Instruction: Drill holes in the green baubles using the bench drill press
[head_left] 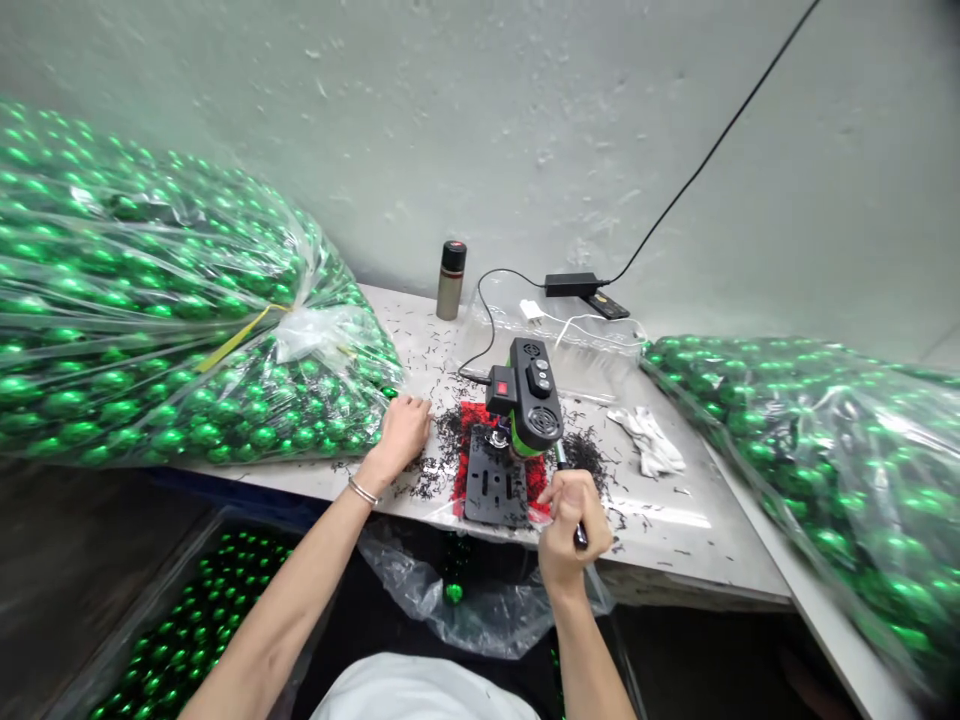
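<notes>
Wall: pale and pitted, spanning the background; a black cable slants across its right side.
Counter: white-topped, set before the wall, strewn with short black scraps.
Left bag: bulging clear plastic packed with shiny green balls, gathered at the neck with a yellow tie, on the counter's left.
Right bag: clear plastic, also full of green balls, lying at the far right.
Lower bag: green balls in clear plastic, below the counter at lower left.
Plastic tray: transparent, at the back of the counter.
Benchtop drill press: black and green, near the counter's front edge at centre, its slotted base plate over a red mat.
Right hand: clenched round the black lever handle of the press.
Left hand: resting beside the left bag's corner, fingers curled; whether it grasps anything, I cannot tell.
Gloves: white, crumpled, right of the press.
Bottle: dark-capped, upright near the wall.
Power adapter: black, behind the press.
Charger: white, just in front of the adapter.
Bracelet: silvery, on the left wrist.
</notes>
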